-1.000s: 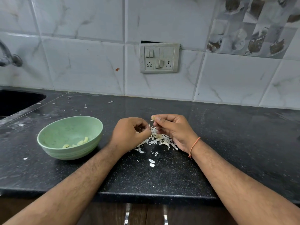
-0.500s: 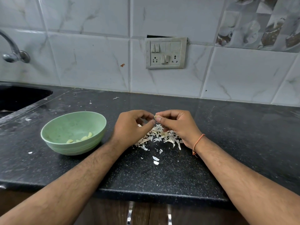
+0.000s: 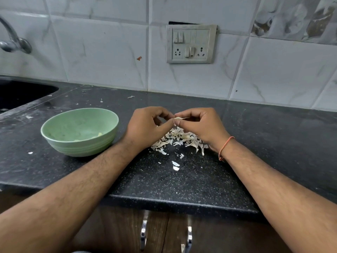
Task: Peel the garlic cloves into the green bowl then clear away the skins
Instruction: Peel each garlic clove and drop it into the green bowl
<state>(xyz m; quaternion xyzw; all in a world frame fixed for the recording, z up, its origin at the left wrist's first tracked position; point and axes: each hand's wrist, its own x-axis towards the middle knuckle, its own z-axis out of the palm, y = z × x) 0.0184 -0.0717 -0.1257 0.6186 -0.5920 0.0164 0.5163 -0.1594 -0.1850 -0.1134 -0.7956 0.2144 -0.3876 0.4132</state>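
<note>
Garlic clove (image 3: 179, 118) is sitting pinched between both hands, held in the air just above the pile of skins (image 3: 179, 141), which I am taking as my landmark. I am seeing the left hand (image 3: 145, 126) working from the pile's left, thumb and forefinger curled in a tight grip on the clove's left end. The right hand (image 3: 200, 126) is closing on it from the pile's right, fingers curled, with a thin strip of skin sticking out rightward from the pinch. Most of the clove is lying hidden inside the two grips, so I cannot tell how much skin is left on it. The pile is lying on the dark surface (image 3: 273, 143), directly beneath the hands, the right wrist resting beside it. The green bowl (image 3: 80, 132) is standing to the left of the pile, near the left forearm, with a few pale peeled pieces inside.
</note>
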